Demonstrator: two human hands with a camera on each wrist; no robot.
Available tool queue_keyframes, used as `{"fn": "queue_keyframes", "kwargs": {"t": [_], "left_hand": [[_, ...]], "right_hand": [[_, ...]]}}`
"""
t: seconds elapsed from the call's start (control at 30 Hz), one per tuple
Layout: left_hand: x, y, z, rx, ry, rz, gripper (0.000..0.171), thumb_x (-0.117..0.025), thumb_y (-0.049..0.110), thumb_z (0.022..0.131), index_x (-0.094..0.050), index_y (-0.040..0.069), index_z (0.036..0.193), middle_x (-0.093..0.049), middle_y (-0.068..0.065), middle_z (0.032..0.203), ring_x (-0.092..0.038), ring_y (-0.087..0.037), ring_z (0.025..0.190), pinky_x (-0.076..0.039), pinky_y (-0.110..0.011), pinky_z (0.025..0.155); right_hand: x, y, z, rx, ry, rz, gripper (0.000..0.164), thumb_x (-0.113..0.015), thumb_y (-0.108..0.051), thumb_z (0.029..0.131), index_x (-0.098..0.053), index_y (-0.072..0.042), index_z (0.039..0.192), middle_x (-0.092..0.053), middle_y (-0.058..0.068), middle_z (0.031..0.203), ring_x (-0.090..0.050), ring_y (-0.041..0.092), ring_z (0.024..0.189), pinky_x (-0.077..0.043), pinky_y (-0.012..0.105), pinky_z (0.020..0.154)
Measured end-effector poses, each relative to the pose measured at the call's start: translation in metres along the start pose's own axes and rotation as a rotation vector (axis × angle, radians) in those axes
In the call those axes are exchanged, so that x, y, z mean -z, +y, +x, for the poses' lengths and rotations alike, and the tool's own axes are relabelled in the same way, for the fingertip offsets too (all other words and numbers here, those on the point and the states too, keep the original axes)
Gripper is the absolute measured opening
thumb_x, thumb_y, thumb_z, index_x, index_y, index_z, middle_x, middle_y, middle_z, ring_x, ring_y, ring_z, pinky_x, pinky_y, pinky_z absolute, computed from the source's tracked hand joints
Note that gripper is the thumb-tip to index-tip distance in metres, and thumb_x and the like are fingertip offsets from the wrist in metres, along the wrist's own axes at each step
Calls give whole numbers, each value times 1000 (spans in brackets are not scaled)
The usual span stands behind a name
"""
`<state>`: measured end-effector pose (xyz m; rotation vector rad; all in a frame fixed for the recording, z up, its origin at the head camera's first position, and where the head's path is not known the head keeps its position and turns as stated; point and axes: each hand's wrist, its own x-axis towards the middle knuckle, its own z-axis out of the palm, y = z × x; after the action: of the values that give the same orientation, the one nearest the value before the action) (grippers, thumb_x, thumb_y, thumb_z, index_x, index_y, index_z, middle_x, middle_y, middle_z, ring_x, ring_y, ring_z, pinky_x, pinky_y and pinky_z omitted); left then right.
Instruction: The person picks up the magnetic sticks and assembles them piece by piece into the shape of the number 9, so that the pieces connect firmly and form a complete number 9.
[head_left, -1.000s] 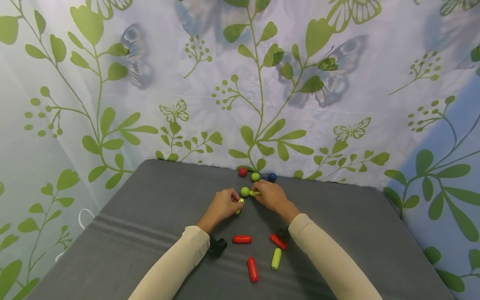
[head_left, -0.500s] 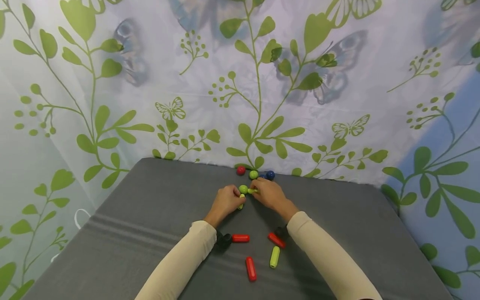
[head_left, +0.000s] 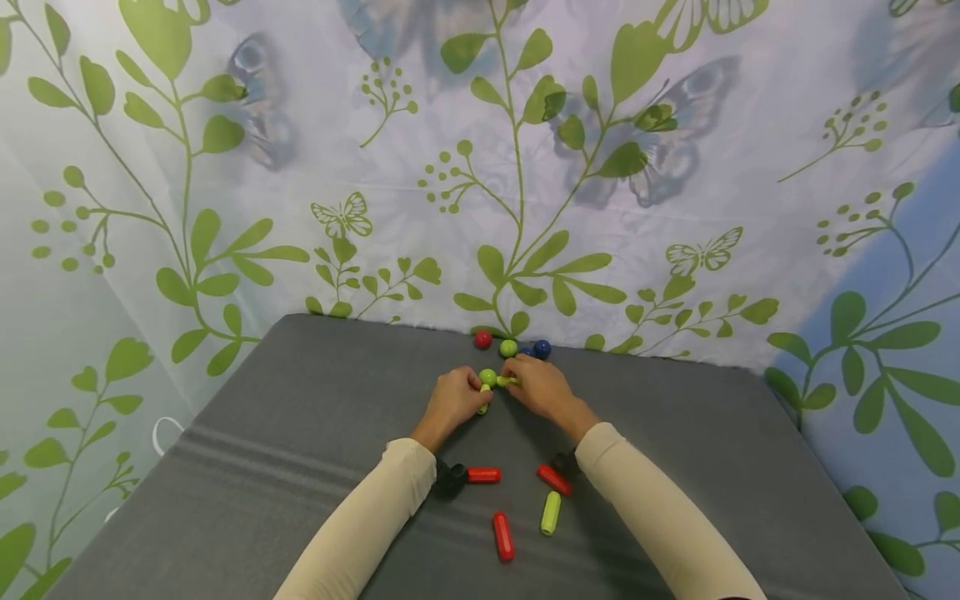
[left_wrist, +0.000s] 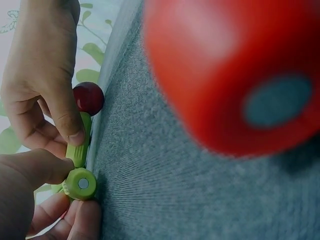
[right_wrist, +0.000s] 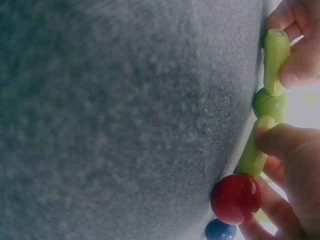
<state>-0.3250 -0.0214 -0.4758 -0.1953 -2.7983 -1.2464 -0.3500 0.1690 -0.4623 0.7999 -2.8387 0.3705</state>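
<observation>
In the head view my left hand [head_left: 456,402] pinches a light-green magnetic rod [right_wrist: 276,57] whose far end meets a green ball [head_left: 488,377]. My right hand [head_left: 538,387] grips a second green rod [right_wrist: 251,152] between thumb and fingers. Both rods join at the green ball in the right wrist view, making a bent chain. A dark red ball [right_wrist: 236,198] sits at the outer end of the right-hand rod, hidden by that hand in the head view. The left-hand rod's near end shows a round metal tip [left_wrist: 83,183].
Behind the hands lie another red ball [head_left: 483,339], a green ball [head_left: 508,348] and blue balls [head_left: 542,349]. Nearer me on the grey table [head_left: 300,417] are several red rods [head_left: 503,537] and a loose green rod [head_left: 551,513]. A patterned curtain [head_left: 420,217] stands behind the table.
My left hand has moved right and slightly away from me, bringing its green rod from apart to the green ball. The right hand has stayed nearly in place with its rod.
</observation>
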Motion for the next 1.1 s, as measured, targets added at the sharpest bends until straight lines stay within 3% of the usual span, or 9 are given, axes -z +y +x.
{"fn": "queue_keyframes", "kwargs": {"t": [0.4, 0.57, 0.7, 0.87, 1.0, 1.1], "left_hand": [[6, -5, 6, -2, -20, -8, 21, -82, 24, 85, -65, 12, 84, -62, 2, 79, -57, -15, 68, -48, -32, 63], [26, -5, 18, -6, 2, 59, 16, -78, 24, 88, -68, 13, 92, -65, 2, 84, -60, -16, 73, -51, -38, 69], [49, -5, 34, -4, 15, 108, 14, -74, 22, 91, -67, 13, 99, -67, 1, 91, -62, -19, 78, -52, -41, 73], [65, -5, 57, -79, -14, 147, 17, -71, 16, 93, -65, 9, 108, -67, -5, 106, -64, -24, 92, -51, -43, 80], [60, -3, 73, -167, -101, 206, 31, -70, 16, 96, -64, 8, 125, -64, -9, 124, -61, -27, 109, -50, -45, 88], [54, -4, 79, -190, -153, 249, 39, -69, 17, 97, -62, 11, 134, -58, -10, 132, -58, -27, 116, -49, -46, 91]], "right_hand": [[-1, 1, 6, -26, -41, -10, 15, -76, -18, 92, -69, -18, 105, -63, -1, 101, -62, 20, 84, -53, 43, 73], [0, 4, 7, -39, -66, -43, 16, -77, -21, 92, -69, -20, 106, -62, -3, 101, -62, 19, 86, -52, 43, 74], [3, 1, 9, 17, -52, -44, 23, -77, -20, 92, -68, -17, 113, -64, 0, 107, -64, 20, 90, -53, 43, 75], [5, -9, 15, 117, -46, -12, 33, -76, -14, 92, -69, -17, 124, -64, 4, 117, -65, 23, 94, -54, 43, 76], [2, -14, 17, 157, -51, -1, 29, -76, -12, 92, -71, -18, 120, -63, 3, 115, -65, 23, 92, -54, 42, 75], [1, -16, 19, 171, -36, 8, 27, -76, -14, 92, -71, -18, 118, -63, 2, 115, -65, 22, 94, -55, 41, 76]]}}
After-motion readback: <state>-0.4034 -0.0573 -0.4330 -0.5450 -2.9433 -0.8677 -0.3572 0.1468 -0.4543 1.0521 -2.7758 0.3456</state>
